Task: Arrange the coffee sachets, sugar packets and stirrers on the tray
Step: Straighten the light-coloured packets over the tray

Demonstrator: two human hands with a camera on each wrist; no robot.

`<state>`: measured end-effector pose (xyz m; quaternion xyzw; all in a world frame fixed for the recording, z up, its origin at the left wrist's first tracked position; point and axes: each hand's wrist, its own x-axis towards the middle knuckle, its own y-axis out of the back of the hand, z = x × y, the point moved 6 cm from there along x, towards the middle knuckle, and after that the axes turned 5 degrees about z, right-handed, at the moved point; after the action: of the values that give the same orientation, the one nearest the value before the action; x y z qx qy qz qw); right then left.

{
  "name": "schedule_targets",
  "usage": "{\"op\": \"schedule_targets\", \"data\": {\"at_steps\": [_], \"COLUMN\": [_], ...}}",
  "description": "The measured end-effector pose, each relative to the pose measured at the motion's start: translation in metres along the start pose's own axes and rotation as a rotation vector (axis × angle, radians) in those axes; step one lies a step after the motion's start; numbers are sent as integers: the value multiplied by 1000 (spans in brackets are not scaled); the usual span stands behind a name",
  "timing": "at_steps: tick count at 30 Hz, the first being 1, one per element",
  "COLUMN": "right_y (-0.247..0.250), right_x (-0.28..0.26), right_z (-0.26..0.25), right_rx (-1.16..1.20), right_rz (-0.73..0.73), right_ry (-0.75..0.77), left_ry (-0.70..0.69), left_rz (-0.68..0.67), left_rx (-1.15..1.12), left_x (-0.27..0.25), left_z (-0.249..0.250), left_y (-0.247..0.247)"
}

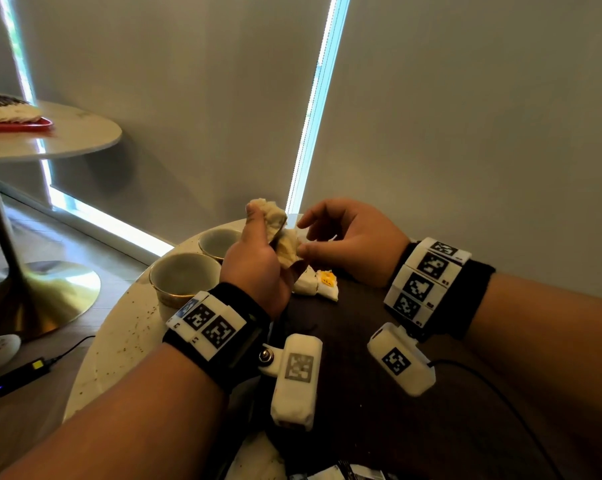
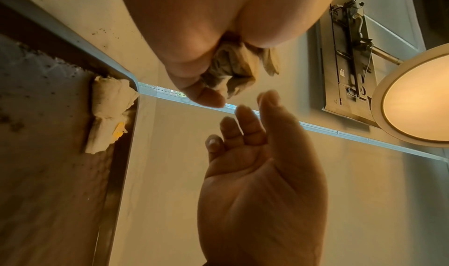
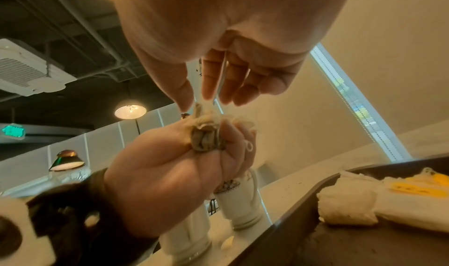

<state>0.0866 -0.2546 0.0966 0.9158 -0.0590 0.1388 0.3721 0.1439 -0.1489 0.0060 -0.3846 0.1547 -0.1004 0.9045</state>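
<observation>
Left hand (image 1: 254, 261) grips crumpled sachets (image 1: 285, 242) above the tray (image 1: 362, 393).
Head view: the right hand (image 1: 351, 237), fingers loosely spread, touches the bundle; two white packets (image 1: 318, 285) lie at the tray's far edge, cups (image 1: 185, 275) left on the worktop (image 1: 119, 344). Left wrist view: the packets sit in the tray's corner. Right wrist view: right fingertips (image 3: 184, 105) pull at a strip of the bundle.

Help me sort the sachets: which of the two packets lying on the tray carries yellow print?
The right-hand packet, farther from the cups: yellow print shows on it. The left packet beside it is plain white.
</observation>
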Motion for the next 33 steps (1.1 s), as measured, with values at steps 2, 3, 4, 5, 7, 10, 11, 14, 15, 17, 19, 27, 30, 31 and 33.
{"op": "schedule_targets", "data": {"at_steps": [2, 3, 4, 5, 7, 10, 11, 14, 15, 17, 19, 27, 30, 31, 33], "right_y": [-5, -7, -8, -10, -11, -9, -8, -4, -3, 0, 2, 15, 15, 15, 13], "right_x": [-2, -2, -3, -3, -4, -4, -4, -2, -2, -3, -3, 1, 2, 1, 1], "right_z": [-2, -3, -3, -4, -6, -10, -10, -5, -3, 0, 2, 13, 18, 19, 21], "right_rx": [-70, -105, -134, -161, -222, -239, -225, -159, -128, -90, -37, 218, 301, 320, 352], "right_rz": [-25, -34, -39, -36, -11, 21, 27, 57, 69, 102, 129, 237, 264, 264, 244], "right_ry": [41, 56, 65, 78, 112, 122, 111, 76, 68, 53, 26, -101, -157, -170, -184], "left_ry": [-27, 13, 72, 25, 75, -7, 38, 11, 1, -22, -29, -26, -35, -39, -57], "left_rz": [31, 105, 122, 95, 7, -44, -61, -21, -3, -4, -6, 22, -30, -58, -119], "left_rx": [55, -42, -150, 76, -2, -64, -124, -151, -167, -185, -185, -82, -31, -10, 8], "left_x": [2, 7, 13, 15, 12, 2, 1, 1, 1, 3, 1, 2, 4, 3, 3], "left_z": [0, -1, -7, -11, -12, -1, -3, -3, -2, -1, 0, -2, -2, -3, -4], "left_y": [6, 12, 15, 16, 9, -2, -6, -6, -6, -5, -7, -3, -4, -6, -8]}}
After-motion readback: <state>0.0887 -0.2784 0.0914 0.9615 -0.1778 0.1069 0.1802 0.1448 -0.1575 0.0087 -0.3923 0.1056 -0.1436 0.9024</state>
